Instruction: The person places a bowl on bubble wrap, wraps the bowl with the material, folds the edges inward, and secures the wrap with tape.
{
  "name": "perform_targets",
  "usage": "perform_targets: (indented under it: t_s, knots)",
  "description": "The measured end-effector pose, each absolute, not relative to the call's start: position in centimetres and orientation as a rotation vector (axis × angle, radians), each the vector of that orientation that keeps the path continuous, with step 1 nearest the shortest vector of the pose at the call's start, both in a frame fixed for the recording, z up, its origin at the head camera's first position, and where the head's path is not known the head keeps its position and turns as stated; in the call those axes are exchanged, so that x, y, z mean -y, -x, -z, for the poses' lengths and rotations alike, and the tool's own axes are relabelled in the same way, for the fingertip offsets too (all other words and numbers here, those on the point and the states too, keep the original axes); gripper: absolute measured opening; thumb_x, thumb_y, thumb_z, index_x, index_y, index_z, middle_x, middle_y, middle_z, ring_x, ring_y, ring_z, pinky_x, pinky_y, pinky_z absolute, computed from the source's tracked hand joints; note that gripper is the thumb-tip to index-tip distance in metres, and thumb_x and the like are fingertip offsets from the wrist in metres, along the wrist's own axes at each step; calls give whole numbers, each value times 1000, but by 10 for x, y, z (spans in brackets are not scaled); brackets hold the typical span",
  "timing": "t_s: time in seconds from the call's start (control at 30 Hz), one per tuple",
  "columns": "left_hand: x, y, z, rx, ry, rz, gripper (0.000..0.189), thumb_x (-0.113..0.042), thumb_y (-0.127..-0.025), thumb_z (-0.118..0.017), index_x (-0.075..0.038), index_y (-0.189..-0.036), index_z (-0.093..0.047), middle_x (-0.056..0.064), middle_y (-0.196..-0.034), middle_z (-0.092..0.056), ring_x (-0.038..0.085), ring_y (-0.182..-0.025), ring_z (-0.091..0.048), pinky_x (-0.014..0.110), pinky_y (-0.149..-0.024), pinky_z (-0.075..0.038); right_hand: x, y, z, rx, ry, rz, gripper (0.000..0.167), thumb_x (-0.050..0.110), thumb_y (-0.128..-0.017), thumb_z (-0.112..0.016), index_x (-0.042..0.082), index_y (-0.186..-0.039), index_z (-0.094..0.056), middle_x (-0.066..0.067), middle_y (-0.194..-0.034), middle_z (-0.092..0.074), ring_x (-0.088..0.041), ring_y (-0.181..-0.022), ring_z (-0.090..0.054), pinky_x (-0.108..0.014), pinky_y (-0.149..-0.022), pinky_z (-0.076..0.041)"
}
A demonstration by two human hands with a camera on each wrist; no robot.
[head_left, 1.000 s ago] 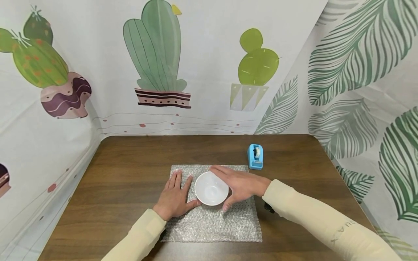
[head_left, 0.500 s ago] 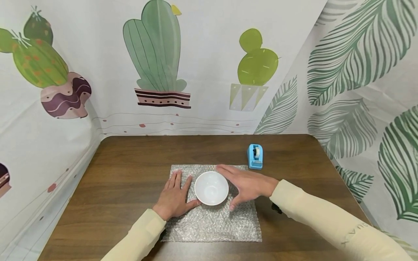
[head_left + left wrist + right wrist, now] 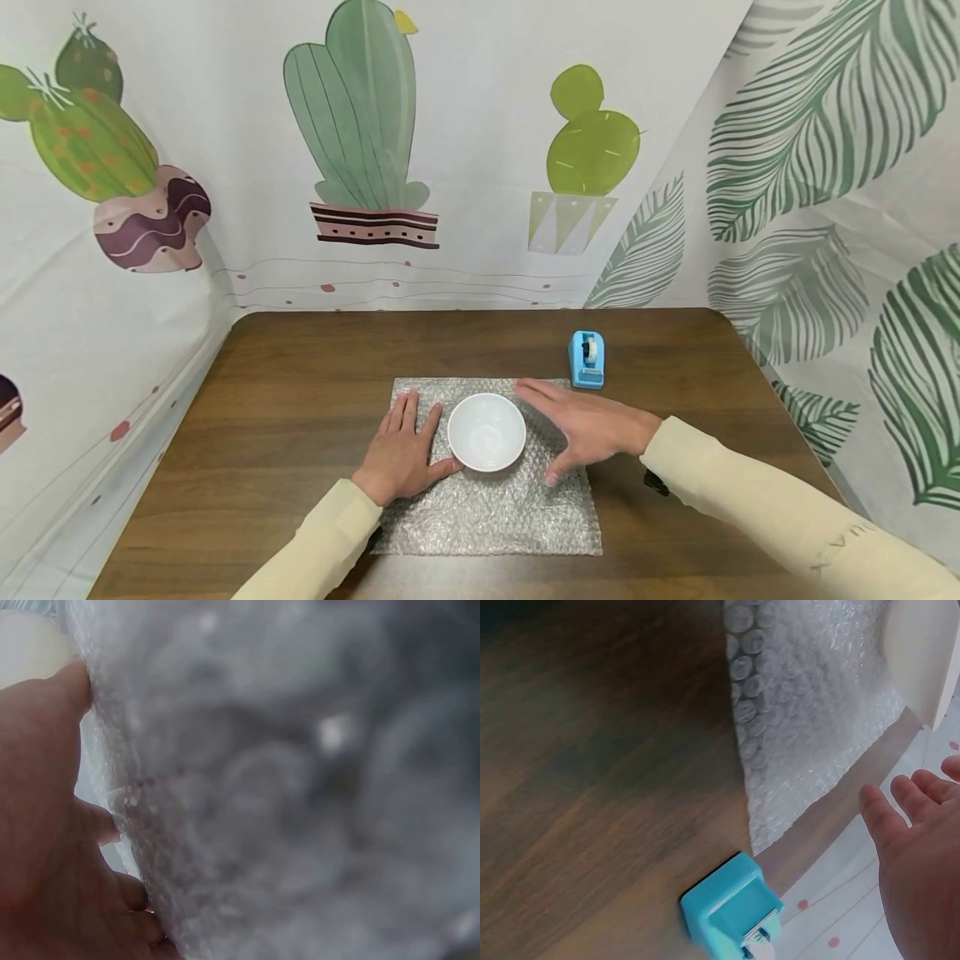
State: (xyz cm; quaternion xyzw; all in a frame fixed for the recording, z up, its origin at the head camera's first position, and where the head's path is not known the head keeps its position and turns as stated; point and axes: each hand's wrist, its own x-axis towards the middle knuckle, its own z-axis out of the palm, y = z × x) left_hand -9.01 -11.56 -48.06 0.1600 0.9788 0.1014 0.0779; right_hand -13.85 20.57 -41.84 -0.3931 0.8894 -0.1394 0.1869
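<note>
A white bowl [image 3: 487, 432] stands upright on a sheet of bubble wrap [image 3: 487, 521] in the middle of the head view. My left hand [image 3: 401, 454] lies flat on the wrap left of the bowl, fingers extended, its thumb tip right at the bowl's lower left rim. To the right of the bowl, my right hand [image 3: 588, 423] is apart from it, fingers stretched and thumb spread, holding nothing. The right wrist view has the straight fingers [image 3: 911, 799] below the bowl's side [image 3: 922, 656]. Close-up bubble wrap [image 3: 262, 787] fills most of the left wrist view.
A light blue tape dispenser [image 3: 587, 360] with a roll of tape sits just beyond the wrap's far right corner. The brown wooden table [image 3: 285, 417] reaches back to a wall cloth [image 3: 480, 150] printed with cacti and leaves.
My right hand has let go of the bowl and moved off to the right, with the gap widening. The left hand and the bowl have stayed in place.
</note>
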Motion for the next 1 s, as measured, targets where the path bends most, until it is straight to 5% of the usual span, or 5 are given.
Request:
perform_targets:
  t_s: [0.37,1.0]
  knots:
    - [115,89,480,-2925,-470,-322,94,-67,-91,-67,-7,-158,-43,36,-166,-25,49,-158,-24,60,-124,-31,-226,134,424,-2496,1178,371,128,63,-70,-87,5,-165,-24,-18,-173,-22,-36,-158,-32,-52,-117,-44]
    - [116,89,481,-2923,-469,-333,94,-66,-90,-68,-6,-159,-43,35,-167,-24,49,-158,-23,61,-124,-32,-251,130,433,-2473,1371,129,85,45,-75,-92,25,-150,-57,-7,-159,-49,-32,-147,-48,-48,-113,-49]
